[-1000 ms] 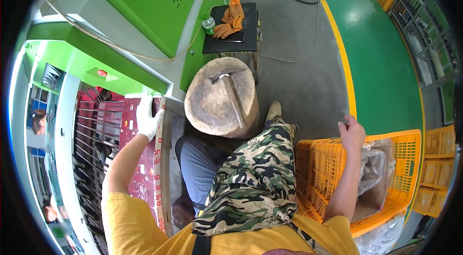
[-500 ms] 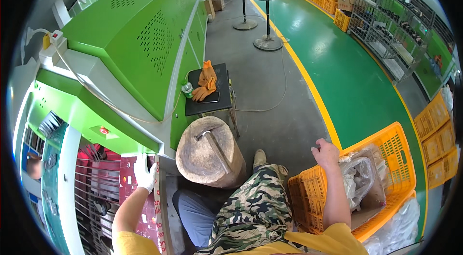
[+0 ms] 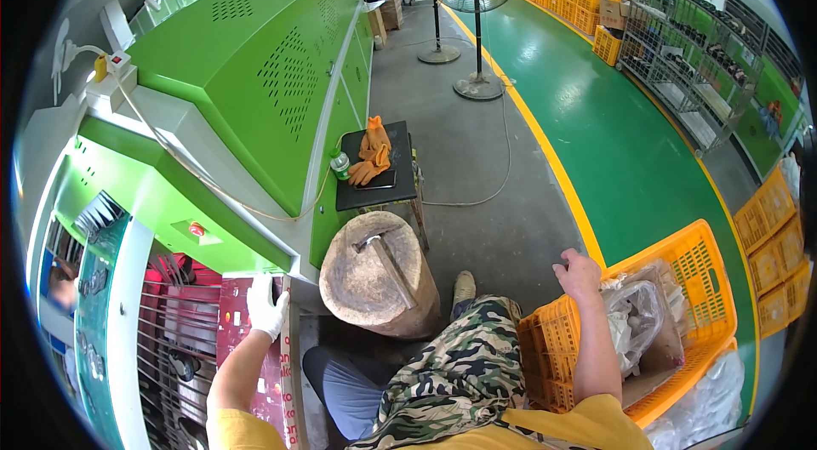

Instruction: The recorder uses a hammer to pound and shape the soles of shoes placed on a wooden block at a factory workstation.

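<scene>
My left hand (image 3: 267, 310), in a white glove, lies with its fingers stretched along the right edge of a dark red box (image 3: 255, 365) at the lower left. Nothing shows in its grasp. My bare right hand (image 3: 580, 273) hangs over the near left rim of an orange plastic crate (image 3: 699, 280). Its fingers are loosely bent, with a gap to the thumb, and no object is visible in it. Clear plastic bags (image 3: 630, 322) and cardboard lie inside the crate. Between my hands stands a round stump-like block (image 3: 357, 280) with a hammer (image 3: 391, 273) lying on top.
A small black-topped stool (image 3: 400, 182) holds orange gloves (image 3: 372, 162), a bottle (image 3: 340, 165) and a phone. The green machine (image 3: 221, 84) fills the left side. Two standing fans (image 3: 478, 84) are ahead; a wire rack (image 3: 681, 59) stands far right. A cable crosses the floor.
The whole view has shifted slightly, so the block, stool and machine appear a little farther right and lower. Both hands keep nearly the same places, the left still on the red box.
</scene>
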The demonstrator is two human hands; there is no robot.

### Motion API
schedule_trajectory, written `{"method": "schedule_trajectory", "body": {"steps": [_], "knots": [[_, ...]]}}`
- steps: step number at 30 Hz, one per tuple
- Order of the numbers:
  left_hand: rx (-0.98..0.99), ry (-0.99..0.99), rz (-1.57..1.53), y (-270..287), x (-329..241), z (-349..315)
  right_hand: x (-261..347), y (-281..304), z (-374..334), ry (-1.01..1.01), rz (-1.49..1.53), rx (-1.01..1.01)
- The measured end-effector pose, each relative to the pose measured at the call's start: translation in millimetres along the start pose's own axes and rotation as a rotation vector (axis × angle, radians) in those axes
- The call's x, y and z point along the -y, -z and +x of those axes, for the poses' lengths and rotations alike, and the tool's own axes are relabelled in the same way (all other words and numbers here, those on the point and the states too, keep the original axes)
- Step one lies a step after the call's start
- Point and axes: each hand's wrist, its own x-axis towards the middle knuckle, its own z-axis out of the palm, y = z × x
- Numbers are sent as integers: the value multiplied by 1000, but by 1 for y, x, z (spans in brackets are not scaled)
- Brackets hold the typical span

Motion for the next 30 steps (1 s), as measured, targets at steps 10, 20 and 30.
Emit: {"method": "schedule_trajectory", "body": {"steps": [10,20,30], "knots": [[79,43,-108,3,-2,5,4,6,1,-23,-28,6],[-6,-1,-71,-13,21,2,-3,-2,1,2,-13,11],[80,-37,-43,-22,23,12,-11,-5,1,-40,14,-27]]}}
